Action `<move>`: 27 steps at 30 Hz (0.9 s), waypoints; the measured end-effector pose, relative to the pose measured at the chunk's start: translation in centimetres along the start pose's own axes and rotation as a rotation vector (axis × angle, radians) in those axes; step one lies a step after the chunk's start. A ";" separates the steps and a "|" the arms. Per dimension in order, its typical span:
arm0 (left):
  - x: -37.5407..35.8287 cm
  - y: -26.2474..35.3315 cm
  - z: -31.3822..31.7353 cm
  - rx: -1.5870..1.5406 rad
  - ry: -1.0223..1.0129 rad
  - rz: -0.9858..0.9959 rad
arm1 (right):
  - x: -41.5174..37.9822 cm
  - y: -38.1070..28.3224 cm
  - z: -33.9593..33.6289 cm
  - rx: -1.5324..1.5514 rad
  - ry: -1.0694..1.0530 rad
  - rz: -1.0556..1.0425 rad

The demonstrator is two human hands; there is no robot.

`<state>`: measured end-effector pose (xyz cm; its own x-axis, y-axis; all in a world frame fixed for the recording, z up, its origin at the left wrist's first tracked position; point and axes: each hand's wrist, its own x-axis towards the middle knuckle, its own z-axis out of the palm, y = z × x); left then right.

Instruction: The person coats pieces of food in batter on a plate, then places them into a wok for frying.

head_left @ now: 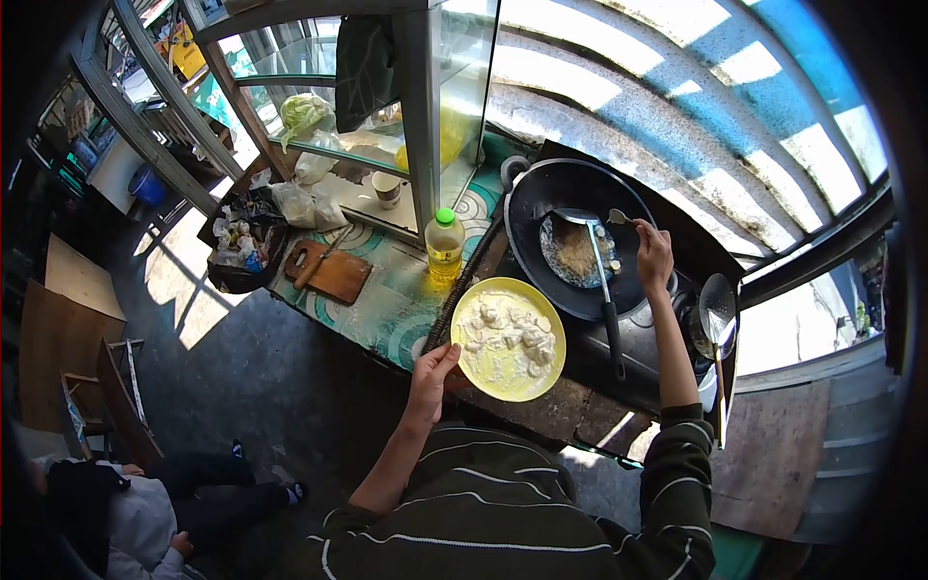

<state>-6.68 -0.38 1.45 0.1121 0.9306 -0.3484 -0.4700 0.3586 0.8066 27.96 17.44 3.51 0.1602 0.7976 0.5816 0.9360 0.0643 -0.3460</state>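
My left hand (431, 383) grips the near left rim of a yellow plate (510, 391), its thumb on top. White, wet batter with coated lumps (536, 340) covers much of the plate. Over the right side of a black wok (530, 208), my right hand (654, 256) is closed on a small spoon (619, 217) whose bowl looks coated. Bubbling oil (570, 253) with a few pale bits lies in the wok's bottom. A spatula (609, 314) rests in the wok, its black handle reaching over the near rim; neither hand touches it.
An oil bottle (445, 246) with a green cap stands left of the wok. Farther left are a cutting board (343, 277) with a knife and a black bag (242, 271). A skimmer (716, 304) lies at the right. A person (145, 507) sits at lower left.
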 end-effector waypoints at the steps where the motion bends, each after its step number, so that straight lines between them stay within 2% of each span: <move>1: 0.0 0.1 0.1 -0.009 0.007 -0.003 | 0.0 0.0 -0.1 0.000 0.000 0.000; 4: 0.0 0.2 0.2 -0.011 0.003 0.000 | 0.2 0.5 -0.3 0.010 0.011 0.051; 7: 0.0 0.2 0.2 -0.015 -0.006 0.007 | 0.5 3.3 0.7 0.130 0.133 0.112; 9: 0.0 0.3 0.3 -0.026 -0.006 0.011 | 0.6 4.2 0.7 0.648 0.297 0.362; 10: 0.0 0.4 0.3 -0.037 -0.006 0.014 | 0.5 4.1 0.3 0.650 0.297 0.362; 12: 0.4 -0.2 0.0 -0.055 -0.010 0.017 | -0.3 4.1 -2.0 0.959 0.279 0.672; 13: 0.5 -0.3 -0.1 -0.072 -0.016 0.020 | -0.7 3.2 -2.9 1.003 0.289 0.700; 16: 0.8 -0.3 0.3 -0.070 -0.017 -0.004 | -3.4 -0.8 -5.7 1.089 0.192 0.675; 20: 1.5 -0.8 0.9 -0.101 -0.052 -0.012 | -8.1 -6.0 -7.9 1.122 -0.089 0.518; 21: 1.5 -0.8 1.0 -0.093 -0.047 -0.013 | -9.0 -6.7 -8.3 1.121 -0.082 0.524; 23: 1.6 -0.8 1.2 -0.078 -0.049 -0.019 | -10.4 -7.9 -9.3 0.973 -0.133 0.322; 24: 1.6 -0.7 1.3 -0.081 -0.068 0.002 | -10.8 -8.3 -9.8 0.972 -0.127 0.328; 26: 1.5 -0.6 1.4 -0.078 -0.092 0.018 | -11.3 -8.9 -10.9 0.716 -0.044 0.110; 27: 1.4 -0.6 1.5 -0.079 -0.098 0.023 | -11.5 -9.3 -11.4 0.707 -0.018 0.082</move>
<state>-4.93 0.86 1.19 0.1840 0.9427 -0.2783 -0.5407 0.3335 0.7722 20.95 0.82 8.43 0.2102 0.8257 0.5234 0.4932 0.3727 -0.7860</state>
